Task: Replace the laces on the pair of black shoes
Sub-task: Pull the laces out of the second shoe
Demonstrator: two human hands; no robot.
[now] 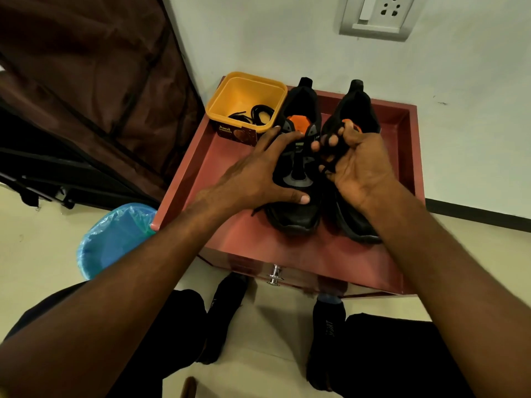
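The right hand (359, 165) has its fingers curled tight round a bunched black lace (327, 163), which runs from the fist down to the left shoe (298, 173) just beside it. The left hand (258, 173) lies spread and flat over that shoe's side, fingers straight, thumb on the toe, pinning it down. To do this step well, I would keep that flat press firm and draw the lace straight out of the eyelets in short pulls (a snagged tip would tug the shoe askew). The right shoe (353, 110) stands under and beyond the fist. Past the left fingertips sits a yellow tub (230, 90) holding coiled black laces (255, 114). All rest in a red tray (413, 139).
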